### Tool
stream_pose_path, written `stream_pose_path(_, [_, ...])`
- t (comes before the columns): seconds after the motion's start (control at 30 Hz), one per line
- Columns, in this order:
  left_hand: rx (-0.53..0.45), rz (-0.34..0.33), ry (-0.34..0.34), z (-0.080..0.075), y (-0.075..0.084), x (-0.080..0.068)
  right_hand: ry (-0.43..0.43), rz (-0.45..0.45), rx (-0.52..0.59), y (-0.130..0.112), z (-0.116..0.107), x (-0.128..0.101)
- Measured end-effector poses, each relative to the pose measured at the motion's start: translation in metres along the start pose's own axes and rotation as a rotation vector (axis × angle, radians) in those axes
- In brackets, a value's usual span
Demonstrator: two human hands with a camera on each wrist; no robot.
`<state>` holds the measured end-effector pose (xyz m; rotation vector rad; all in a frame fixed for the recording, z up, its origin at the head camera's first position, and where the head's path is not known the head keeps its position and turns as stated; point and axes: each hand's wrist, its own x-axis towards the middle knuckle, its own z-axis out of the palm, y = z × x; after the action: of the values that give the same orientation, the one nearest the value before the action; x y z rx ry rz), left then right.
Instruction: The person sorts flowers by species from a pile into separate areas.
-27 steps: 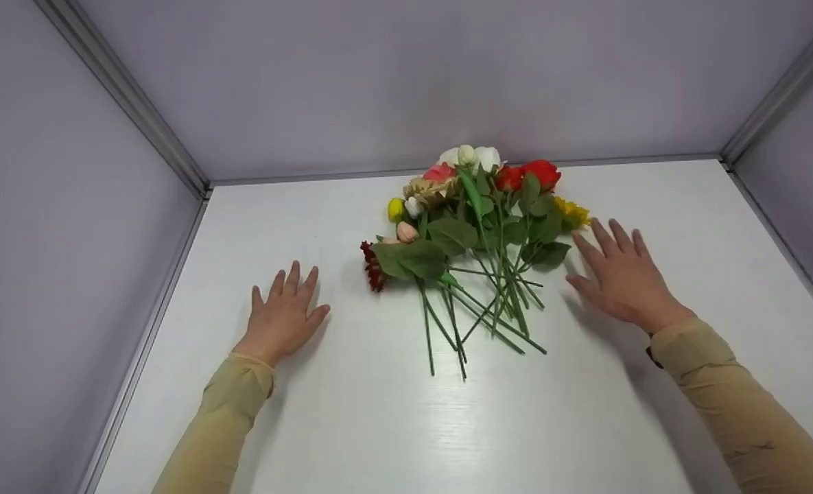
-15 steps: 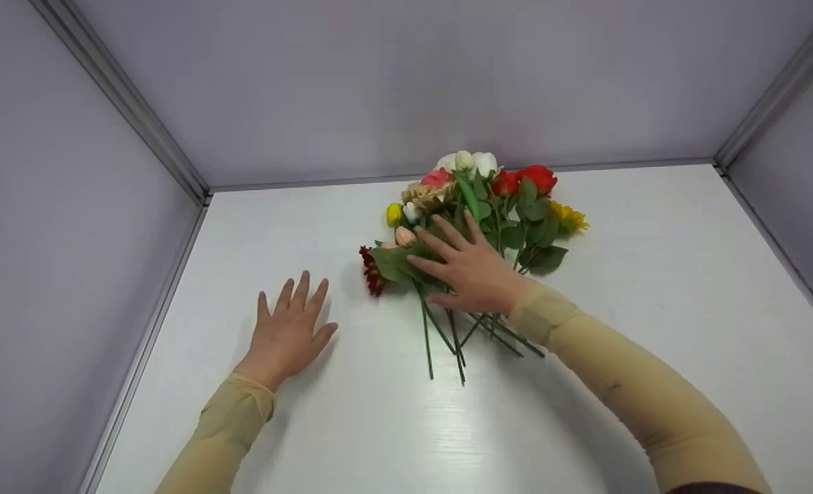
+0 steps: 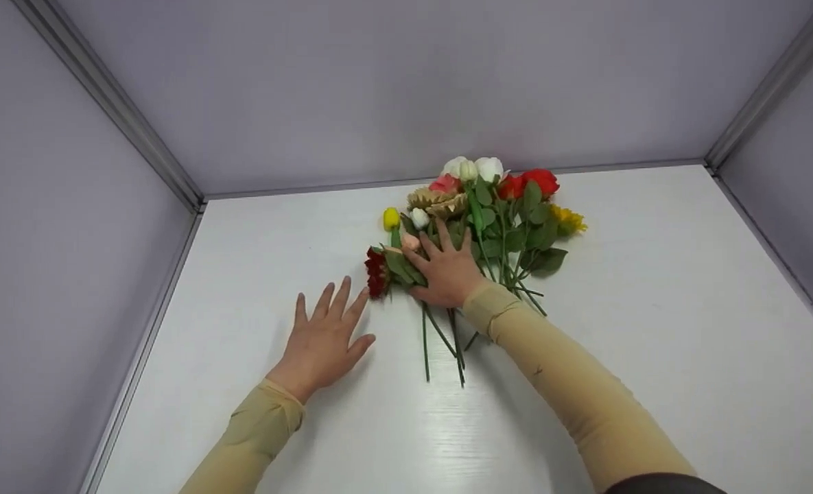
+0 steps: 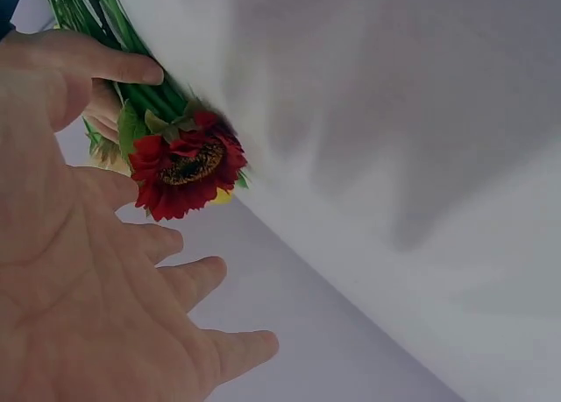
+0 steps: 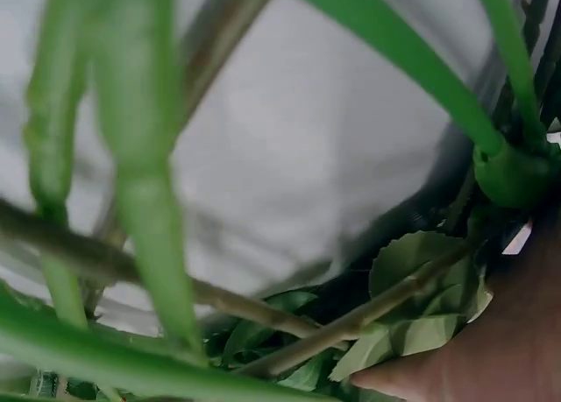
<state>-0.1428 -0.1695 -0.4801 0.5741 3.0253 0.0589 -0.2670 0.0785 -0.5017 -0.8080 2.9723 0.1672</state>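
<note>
A loose bunch of artificial flowers (image 3: pixel 478 226) lies on the white table (image 3: pixel 653 329), toward the back wall, stems pointing at the person. Judging by how things lie, the sorting or gathering is only at its start: every stem is in the 1 heap, none set apart.

The right hand (image 3: pixel 447 267) lies across the left part of the heap, fingers spread and fairly straight, pressing on leaves and stems near a peach bud (image 3: pixel 410 241); I cannot tell whether the thumb curls round a stem underneath. The right wrist view shows only blurred green stems (image 5: pixel 140 201) and leaves close up.

The left hand (image 3: pixel 325 336) rests flat on the table, fingers straight and apart, gripping nothing; its fingertips are just beside the dark red flower (image 3: pixel 376 272) at the heap's left edge, seen close in the left wrist view (image 4: pixel 186 167).

No vase, box or other container is in view.
</note>
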Motion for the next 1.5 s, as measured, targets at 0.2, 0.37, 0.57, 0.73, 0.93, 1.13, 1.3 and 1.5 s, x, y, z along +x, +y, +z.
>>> stream_pose_path(0.2, [-0.006, 0.03, -0.021, 0.003, 0.024, 0.012, -0.023, 0.039, -0.01, 0.01, 0.005, -0.002])
stream_pose_path(0.37, [-0.008, 0.086, -0.023, 0.006, 0.043, 0.02, 0.011, 0.047, -0.011, 0.03, 0.008, -0.012])
stream_pose_path(0.57, [-0.005, 0.133, -0.049, 0.008, 0.061, 0.028, 0.037, 0.035, 0.01, 0.046, 0.009, -0.023])
stream_pose_path(0.73, [0.012, 0.181, -0.058, 0.006, 0.068, 0.029, 0.034, 0.033, 0.025, 0.044, 0.007, -0.024])
stream_pose_path(0.93, [0.031, 0.21, -0.063, 0.002, 0.068, 0.024, 0.015, 0.042, 0.057, 0.038, 0.004, -0.024])
stream_pose_path(1.13, [0.039, 0.223, -0.057, 0.0, 0.071, 0.026, 0.016, 0.065, 0.089, 0.052, 0.004, -0.035])
stream_pose_path(1.3, [0.055, 0.248, -0.04, -0.001, 0.082, 0.035, -0.003, 0.11, 0.114, 0.082, 0.006, -0.053])
stream_pose_path(1.5, [0.087, 0.281, -0.037, 0.001, 0.101, 0.051, -0.023, 0.136, 0.14, 0.119, 0.009, -0.079])
